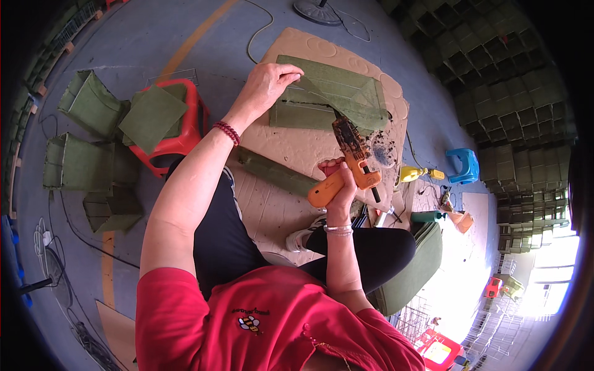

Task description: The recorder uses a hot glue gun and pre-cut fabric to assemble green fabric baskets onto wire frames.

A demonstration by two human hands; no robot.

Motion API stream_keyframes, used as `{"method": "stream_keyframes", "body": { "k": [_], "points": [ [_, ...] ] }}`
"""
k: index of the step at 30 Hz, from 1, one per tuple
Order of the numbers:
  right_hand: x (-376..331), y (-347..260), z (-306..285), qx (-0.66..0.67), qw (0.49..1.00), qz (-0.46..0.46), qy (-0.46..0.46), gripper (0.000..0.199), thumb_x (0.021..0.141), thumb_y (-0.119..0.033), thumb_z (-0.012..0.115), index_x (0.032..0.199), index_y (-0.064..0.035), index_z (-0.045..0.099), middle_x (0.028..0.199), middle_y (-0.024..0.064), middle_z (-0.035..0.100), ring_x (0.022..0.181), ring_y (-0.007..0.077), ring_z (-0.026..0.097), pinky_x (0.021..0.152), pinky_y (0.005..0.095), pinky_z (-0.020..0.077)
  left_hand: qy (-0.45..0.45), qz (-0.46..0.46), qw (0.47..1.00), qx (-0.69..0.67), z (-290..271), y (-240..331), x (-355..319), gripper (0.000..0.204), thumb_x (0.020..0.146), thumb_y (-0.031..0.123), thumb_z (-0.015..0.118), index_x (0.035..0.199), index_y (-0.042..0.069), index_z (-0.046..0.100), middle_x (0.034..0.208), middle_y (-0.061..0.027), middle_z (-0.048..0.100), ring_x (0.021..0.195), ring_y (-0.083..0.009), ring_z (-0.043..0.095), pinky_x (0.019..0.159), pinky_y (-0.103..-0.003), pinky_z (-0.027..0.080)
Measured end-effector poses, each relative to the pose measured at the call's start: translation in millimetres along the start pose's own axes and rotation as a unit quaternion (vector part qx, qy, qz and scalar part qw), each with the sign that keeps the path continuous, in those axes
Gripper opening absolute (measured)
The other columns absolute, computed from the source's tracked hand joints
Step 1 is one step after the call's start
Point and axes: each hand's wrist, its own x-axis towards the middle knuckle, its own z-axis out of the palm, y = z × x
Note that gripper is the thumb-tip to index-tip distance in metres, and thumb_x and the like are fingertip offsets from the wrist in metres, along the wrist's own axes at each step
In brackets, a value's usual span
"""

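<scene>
My left hand (267,88) pinches the upper left edge of a sheet of green fabric (352,102), lifting it a little. Under this see-through sheet, a thin wire frame shows, and a dark line of glue runs along one side. In my right hand (344,196) is an orange glue gun (325,190), its front end crusted dark brown. The gun's nozzle points up and left at the lower edge of the fabric. All this rests on a cardboard-covered work surface (309,142) smeared with black glue spots.
A folded green strip (278,173) lies nearer my legs. To the left are a red stool (192,123) bearing green panels and several open green boxes (77,162). At right are a blue stool (463,166), a yellow bottle (409,174) and tall stacks of green boxes (513,105).
</scene>
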Motion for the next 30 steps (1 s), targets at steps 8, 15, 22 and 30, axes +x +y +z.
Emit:
{"method": "stream_keyframes", "body": {
  "k": [8,15,22,30],
  "points": [
    [-1,0,0,0.013,1.0,0.003,-0.001,0.015,0.092,-0.01,0.053,0.102,0.0014,0.053,0.086,0.0139,0.061,0.085,0.0283,0.063,0.087,0.0445,0.0509,-0.011,-0.015,1.0,-0.008,0,4,0,0.024,0.094,0.02,0.058,0.104,0.003,0.071,0.089,-0.0147,0.072,0.08,-0.027,0.07,0.076,-0.035,0.053],
    [-4,5,7,0.007,1.0,0.008,-0.005,0.017,0.091,-0.011,0.055,0.102,0.0018,0.053,0.086,0.0131,0.06,0.084,0.0279,0.063,0.086,0.044,0.0511,-0.013,-0.015,1.0,-0.008,0,7,1,0.024,0.095,0.02,0.058,0.104,0.002,0.071,0.088,-0.0146,0.072,0.079,-0.0274,0.069,0.075,-0.035,0.053],
    [-5,8,9,0.012,1.0,0.02,-0.002,0.019,0.09,-0.012,0.056,0.103,0.0017,0.053,0.086,0.0122,0.06,0.085,0.0272,0.063,0.085,0.0439,0.0506,-0.013,-0.008,1.0,-0.019,0,6,-1,0.025,0.094,0.02,0.058,0.104,0.002,0.071,0.091,-0.0137,0.073,0.083,-0.0271,0.07,0.079,-0.035,0.053],
    [-11,13,20,-0.009,0.999,0.034,-0.002,0.017,0.091,-0.017,0.054,0.099,-0.0007,0.053,0.086,0.0122,0.06,0.086,0.0277,0.062,0.088,0.0454,0.0491,-0.01,-0.012,1.0,-0.004,1,4,-1,0.022,0.094,0.021,0.06,0.103,0.004,0.072,0.089,-0.0135,0.073,0.08,-0.023,0.07,0.075,-0.032,0.053]
  ]
}}
